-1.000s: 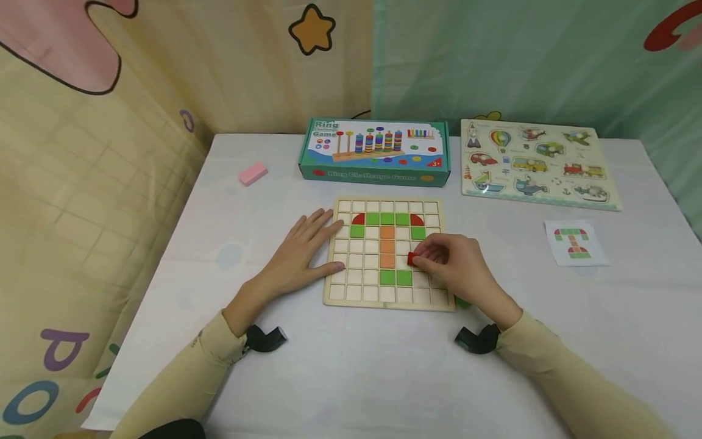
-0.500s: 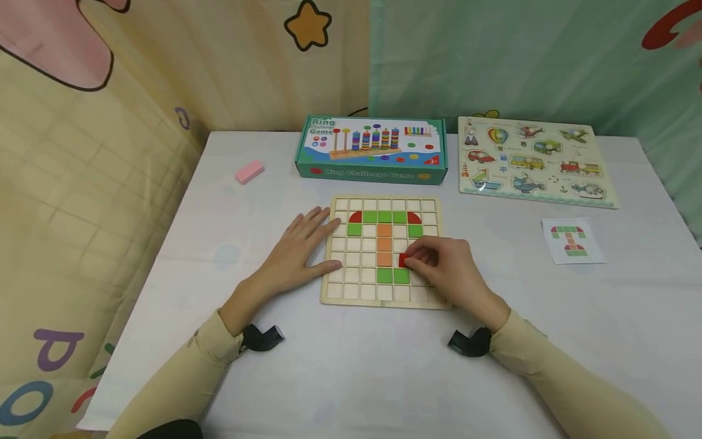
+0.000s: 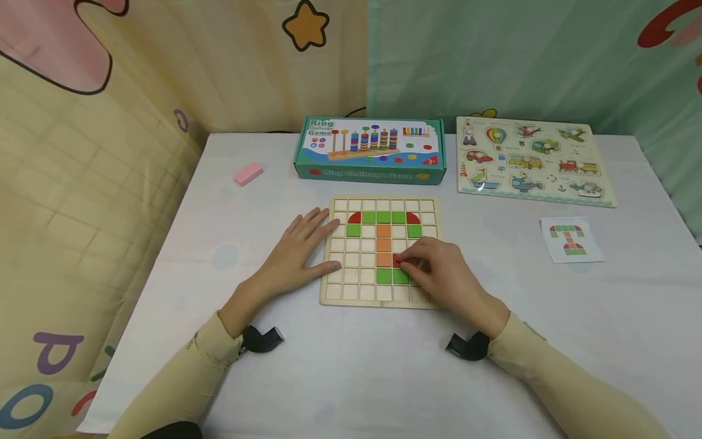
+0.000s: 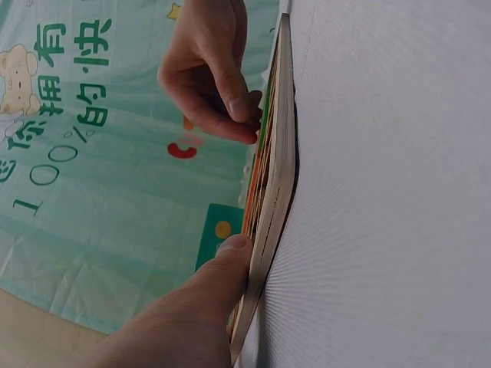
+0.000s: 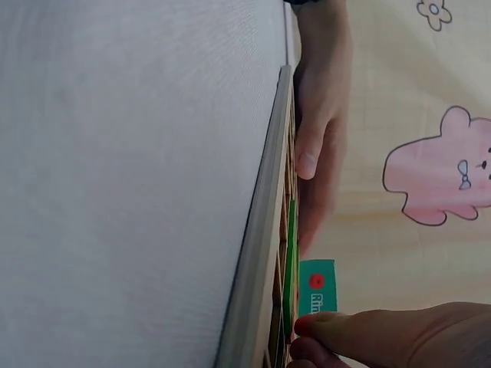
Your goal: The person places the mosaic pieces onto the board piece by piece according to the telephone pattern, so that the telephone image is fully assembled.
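In the head view a square wooden grid board (image 3: 351, 293) lies on the table. It holds green tiles (image 3: 384, 217), a column of orange tiles (image 3: 383, 245) and two red quarter-round tiles (image 3: 354, 217) near the top corners of the pattern. My right hand (image 3: 446, 274) pinches a small red tile (image 3: 396, 260) at the cell right of the lowest orange tile, just above a green tile. Its fingertips cover part of it. My left hand (image 3: 290, 256) rests spread on the board's left edge, thumb on the rim, as the left wrist view also shows.
Behind the board stands a green Ring Challenge Game box (image 3: 373, 150). A picture puzzle board (image 3: 534, 161) lies at the back right. A small pattern card (image 3: 572, 240) is on the right, and a pink block (image 3: 249, 174) sits at the back left.
My right hand has carried the red tile leftward and down to the cell beside the lowest orange tile. The left hand stays on the board's edge.
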{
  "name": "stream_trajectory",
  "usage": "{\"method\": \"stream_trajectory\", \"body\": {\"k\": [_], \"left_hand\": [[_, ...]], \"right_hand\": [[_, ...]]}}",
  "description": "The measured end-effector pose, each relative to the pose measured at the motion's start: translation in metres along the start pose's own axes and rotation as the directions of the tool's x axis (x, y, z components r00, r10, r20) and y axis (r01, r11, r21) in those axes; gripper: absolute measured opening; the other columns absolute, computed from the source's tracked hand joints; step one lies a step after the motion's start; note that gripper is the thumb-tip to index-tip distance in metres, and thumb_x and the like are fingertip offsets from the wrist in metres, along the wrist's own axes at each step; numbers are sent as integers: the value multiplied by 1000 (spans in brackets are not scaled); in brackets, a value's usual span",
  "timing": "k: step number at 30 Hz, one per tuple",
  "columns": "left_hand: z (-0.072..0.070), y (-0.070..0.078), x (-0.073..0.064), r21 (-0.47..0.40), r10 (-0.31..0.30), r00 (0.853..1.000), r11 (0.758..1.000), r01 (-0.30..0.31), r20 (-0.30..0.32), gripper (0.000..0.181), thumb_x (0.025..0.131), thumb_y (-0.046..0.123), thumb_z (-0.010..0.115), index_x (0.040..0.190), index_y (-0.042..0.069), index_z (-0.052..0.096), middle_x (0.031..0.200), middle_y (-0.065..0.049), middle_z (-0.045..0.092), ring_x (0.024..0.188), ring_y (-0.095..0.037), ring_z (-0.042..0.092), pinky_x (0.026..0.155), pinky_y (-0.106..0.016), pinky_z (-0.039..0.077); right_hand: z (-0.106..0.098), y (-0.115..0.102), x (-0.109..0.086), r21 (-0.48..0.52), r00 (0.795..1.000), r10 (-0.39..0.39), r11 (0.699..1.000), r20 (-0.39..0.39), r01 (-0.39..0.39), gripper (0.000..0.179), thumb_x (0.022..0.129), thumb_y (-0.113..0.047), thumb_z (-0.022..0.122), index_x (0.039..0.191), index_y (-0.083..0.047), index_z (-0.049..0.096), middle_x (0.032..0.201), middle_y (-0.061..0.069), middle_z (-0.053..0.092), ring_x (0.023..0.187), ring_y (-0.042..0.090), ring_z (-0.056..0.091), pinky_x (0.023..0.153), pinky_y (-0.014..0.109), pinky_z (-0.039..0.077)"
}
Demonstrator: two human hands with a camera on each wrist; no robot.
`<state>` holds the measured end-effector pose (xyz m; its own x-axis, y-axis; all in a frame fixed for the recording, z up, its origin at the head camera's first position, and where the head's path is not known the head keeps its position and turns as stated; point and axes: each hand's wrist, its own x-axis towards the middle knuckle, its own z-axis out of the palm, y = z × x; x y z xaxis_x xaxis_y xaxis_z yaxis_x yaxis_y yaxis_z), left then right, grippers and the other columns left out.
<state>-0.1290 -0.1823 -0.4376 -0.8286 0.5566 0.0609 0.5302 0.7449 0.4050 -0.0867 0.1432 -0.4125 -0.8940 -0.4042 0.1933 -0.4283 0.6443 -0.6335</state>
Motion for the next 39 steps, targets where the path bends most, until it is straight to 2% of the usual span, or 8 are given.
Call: {"method": "stream_trajectory", "body": {"k": [6, 10, 19, 25, 33, 39], "left_hand": [[4, 0, 1, 0, 1, 1000, 1000, -1, 12, 86, 96, 57, 69, 166, 18, 35, 176, -10, 22, 165, -29, 10, 135, -51, 5], [4, 1, 1, 4, 3, 1000, 1000, -3, 10, 87, 96, 58, 69, 166, 18, 35, 176, -10, 22, 165, -30, 10, 135, -51, 5], [4, -1, 1, 18, 13, 1000, 1000, -13, 9, 87, 97, 58, 68, 166, 18, 35, 176, -10, 22, 165, -30, 11, 135, -50, 6], [3, -2, 1, 26, 10, 1000, 1000, -10, 10, 87, 96, 58, 68, 166, 18, 35, 176, -10, 22, 165, -30, 11, 135, -50, 6], [1, -2, 0, 18, 6, 1000, 1000, -6, 5, 87, 96, 57, 69, 166, 18, 35, 176, -11, 23, 165, -30, 10, 135, -52, 7], [1, -2, 0, 20, 1, 1000, 1000, -1, 1, 86, 96, 58, 69, 165, 19, 36, 176, -10, 23, 165, -30, 11, 135, -51, 7]], "right_hand": [[-8, 2, -8, -8, 998, -55, 998, 31, 55, 17, 92, -6, 81, 108, -9, 81, 102, 1, 77, 86, 12, 66, 76, 34, 60], [-18, 9, -17, -12, 997, -71, 997, 23, 71, 19, 91, -7, 82, 110, -9, 80, 102, 1, 76, 85, 12, 66, 74, 35, 60], [-48, 34, -33, -97, 1000, 4, 995, -28, -7, 31, 81, -14, 92, 109, -10, 79, 97, -1, 74, 85, 13, 68, 74, 37, 62], [-59, 44, -41, -96, 994, 88, 992, 66, -81, 41, 74, -19, 98, 110, -13, 79, 101, -4, 73, 88, 13, 65, 78, 33, 60], [-59, 48, -41, -29, 993, 61, 998, 104, -58, 38, 70, -14, 100, 101, -15, 78, 91, -7, 70, 79, 9, 64, 73, 24, 57], [-64, 47, -40, -30, 977, 77, 997, 200, -73, 42, 69, -13, 100, 104, -15, 77, 92, -9, 68, 83, 9, 62, 78, 25, 59]]}}
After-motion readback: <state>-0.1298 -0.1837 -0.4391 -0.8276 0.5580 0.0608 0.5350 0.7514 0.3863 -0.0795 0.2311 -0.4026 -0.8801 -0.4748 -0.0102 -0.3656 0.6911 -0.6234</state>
